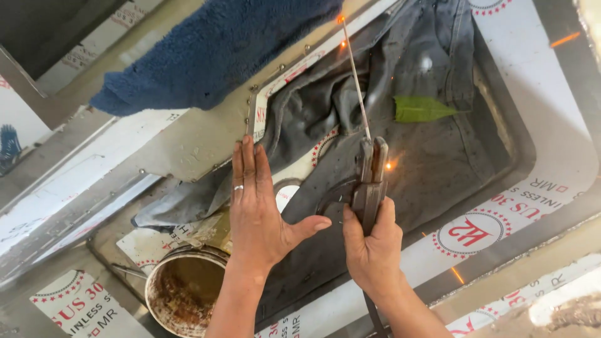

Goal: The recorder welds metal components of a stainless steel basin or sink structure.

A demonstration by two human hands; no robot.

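A blue towel (pixel 213 50), green leaf (pixel 421 109) and rusty bucket (pixel 183 294) lie about.

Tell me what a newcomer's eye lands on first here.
Orange sparks glow at the tip of a thin rod clamped in a metal holder, gripped by the right hand at centre. Beside it the left hand, wearing a ring, lies flat. A blue towel hangs top left; a rusty bucket stands below.

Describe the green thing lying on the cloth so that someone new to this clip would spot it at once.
Find the dark grey cloth spread in the steel sheet's recess. To the right of the thin welding rod held in the right hand's holder lies a leaf. It is the only green, flat, pointed thing there.
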